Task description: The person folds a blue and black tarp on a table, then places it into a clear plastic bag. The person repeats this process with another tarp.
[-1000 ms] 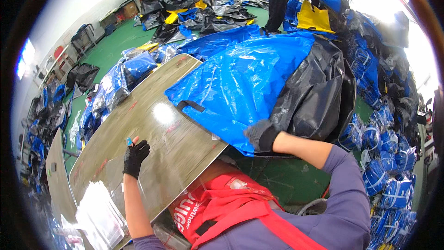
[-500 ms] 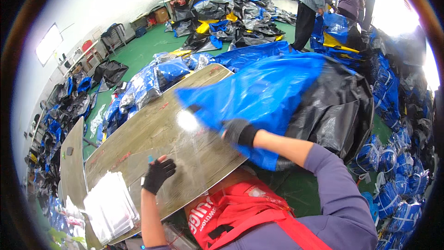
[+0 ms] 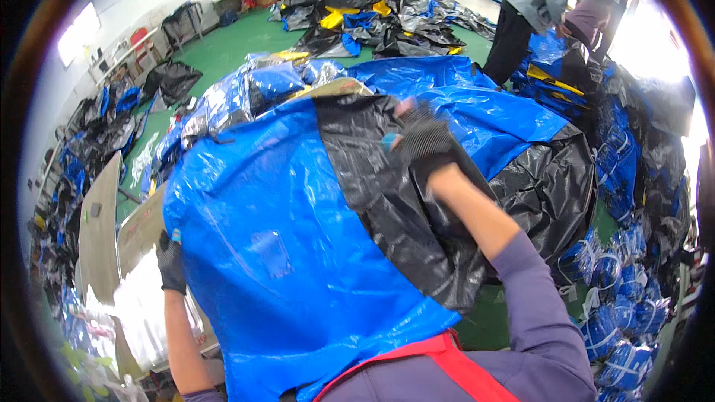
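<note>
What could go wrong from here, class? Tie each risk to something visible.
The left hand is close to the white stack and might knock it. The blue and black sheet reaches the red apron, so it could slide off the table. Its black part, near the right hand, lies beside another crumpled sheet; the two might snag.

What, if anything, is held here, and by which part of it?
Cannot be told: the left grip is at the left edge of the blue-and-black plastic sheet, the blurred right grip over its black section.
</note>
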### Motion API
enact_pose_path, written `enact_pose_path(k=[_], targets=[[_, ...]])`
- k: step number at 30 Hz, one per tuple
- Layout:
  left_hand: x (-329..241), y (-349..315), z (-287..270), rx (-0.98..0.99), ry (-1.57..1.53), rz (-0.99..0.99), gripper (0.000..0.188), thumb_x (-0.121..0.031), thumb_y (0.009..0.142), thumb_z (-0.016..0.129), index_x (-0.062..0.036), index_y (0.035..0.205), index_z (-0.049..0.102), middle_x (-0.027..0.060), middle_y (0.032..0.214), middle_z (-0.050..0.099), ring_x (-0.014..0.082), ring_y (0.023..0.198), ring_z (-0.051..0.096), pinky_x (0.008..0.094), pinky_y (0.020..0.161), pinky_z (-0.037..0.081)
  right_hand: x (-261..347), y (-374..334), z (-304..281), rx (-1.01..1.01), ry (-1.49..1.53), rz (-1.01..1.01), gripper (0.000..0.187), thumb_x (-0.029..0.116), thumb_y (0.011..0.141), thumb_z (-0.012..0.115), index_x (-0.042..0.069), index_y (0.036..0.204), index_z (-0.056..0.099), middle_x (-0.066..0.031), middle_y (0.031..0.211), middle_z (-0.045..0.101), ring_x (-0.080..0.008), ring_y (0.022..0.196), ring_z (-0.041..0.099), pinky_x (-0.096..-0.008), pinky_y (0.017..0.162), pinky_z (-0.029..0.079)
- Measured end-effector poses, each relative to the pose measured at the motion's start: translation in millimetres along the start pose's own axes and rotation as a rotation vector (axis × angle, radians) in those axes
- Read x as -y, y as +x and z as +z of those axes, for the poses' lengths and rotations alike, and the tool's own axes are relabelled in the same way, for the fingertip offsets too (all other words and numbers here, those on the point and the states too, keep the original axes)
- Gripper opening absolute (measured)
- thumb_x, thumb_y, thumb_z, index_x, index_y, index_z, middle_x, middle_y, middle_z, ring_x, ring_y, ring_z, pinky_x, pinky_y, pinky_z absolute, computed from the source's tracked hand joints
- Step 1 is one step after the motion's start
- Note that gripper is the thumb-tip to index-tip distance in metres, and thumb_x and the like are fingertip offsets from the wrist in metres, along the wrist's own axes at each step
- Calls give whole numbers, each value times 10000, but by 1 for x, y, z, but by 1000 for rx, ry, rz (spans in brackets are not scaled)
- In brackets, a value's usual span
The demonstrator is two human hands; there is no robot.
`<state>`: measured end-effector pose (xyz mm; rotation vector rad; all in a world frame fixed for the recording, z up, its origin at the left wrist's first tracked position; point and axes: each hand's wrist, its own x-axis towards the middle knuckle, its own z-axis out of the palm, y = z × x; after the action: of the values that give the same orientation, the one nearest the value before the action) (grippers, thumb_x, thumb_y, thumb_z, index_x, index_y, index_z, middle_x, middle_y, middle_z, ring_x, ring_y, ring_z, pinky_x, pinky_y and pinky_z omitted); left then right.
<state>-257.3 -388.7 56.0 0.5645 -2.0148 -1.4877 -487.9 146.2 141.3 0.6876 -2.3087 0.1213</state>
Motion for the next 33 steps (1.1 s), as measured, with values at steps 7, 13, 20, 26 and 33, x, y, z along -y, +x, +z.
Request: enact_pose_path(k=[7, 13, 20, 26, 33], targets=[[14, -31, -44, -310, 960, -13, 598, -456, 928, 515, -24, 1340, 495, 246, 1233, 586, 376, 1122, 572, 434, 959, 440, -77, 25, 86, 549, 191, 367, 358, 369, 902, 491, 95, 1046, 671, -196, 1047, 665, -372, 955, 644, -459, 838, 503], [38, -35, -62, -189, 1302, -175, 562, -377, 907, 521, -56, 1366, 469, 230, 1286, 547, 388, 1151, 548, 476, 943, 438, -119, 24, 115, 817, 679, 286, 431, 421, 855, 597, 52, 1065, 671, -212, 957, 679, -343, 878, 659, -416, 783, 486], [-26, -52, 200, 363, 787, 690, 549, -280, 847, 584, -113, 1361, 490, 192, 1376, 484, 360, 1304, 419, 454, 1109, 295, -105, 78, 179, 1111, 1331, 505, 281, 221, 944, 550, 28, 1126, 645, -51, 992, 682, -123, 794, 615, -299, 749, 513], [-39, -81, 310, 722, 817, 547, 753, -476, 783, 597, -251, 1458, 354, 258, 1492, 275, 494, 1388, 181, 642, 1115, 88, -24, 58, 178, 1191, 1690, 212, 307, 191, 935, 553, 70, 1209, 625, -104, 1147, 649, -180, 970, 602, -325, 886, 485], [-23, -92, 302, 580, 785, 661, 760, -452, 735, 657, -290, 1432, 398, 241, 1425, 377, 478, 1368, 240, 633, 1118, 109, 4, 97, 117, 838, 393, -238, 308, 324, 819, 588, 82, 981, 688, -183, 994, 681, -303, 940, 661, -414, 843, 501]])
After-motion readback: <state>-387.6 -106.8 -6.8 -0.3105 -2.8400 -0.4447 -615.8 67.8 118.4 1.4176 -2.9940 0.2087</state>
